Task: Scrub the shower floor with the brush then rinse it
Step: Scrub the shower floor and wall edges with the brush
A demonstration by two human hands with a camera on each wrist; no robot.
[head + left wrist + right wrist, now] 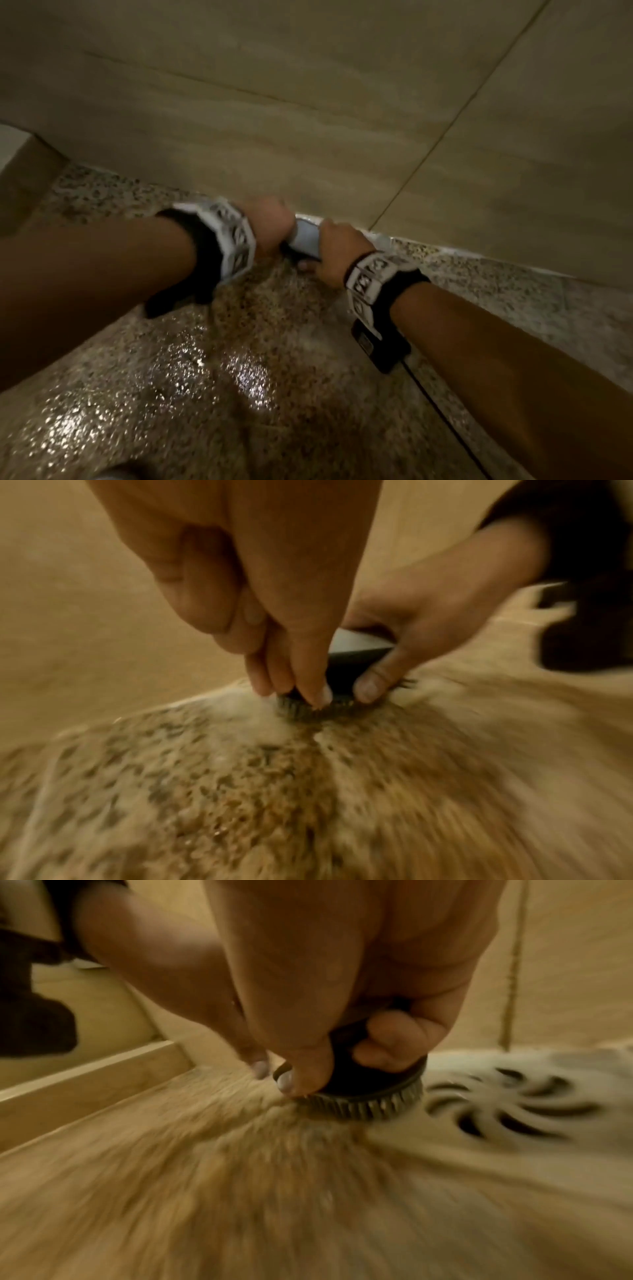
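Note:
A round scrub brush (306,238) with a pale top, a black body (371,1081) and short bristles (310,710) stands bristles-down on the wet speckled shower floor (239,377), close to the foot of the wall. My left hand (270,222) grips its left side, with the fingertips (322,696) down at the bristle edge. My right hand (337,250) holds the other side, its thumb and curled fingers (394,1045) wrapped round the black body. Both wrist views are smeared by motion.
A white floor drain cover (514,1104) with curved slots lies just right of the brush. Beige wall tiles (308,102) rise right behind it. A low tiled kerb (85,1074) runs along the left. Shiny wet floor (120,428) stretches toward me.

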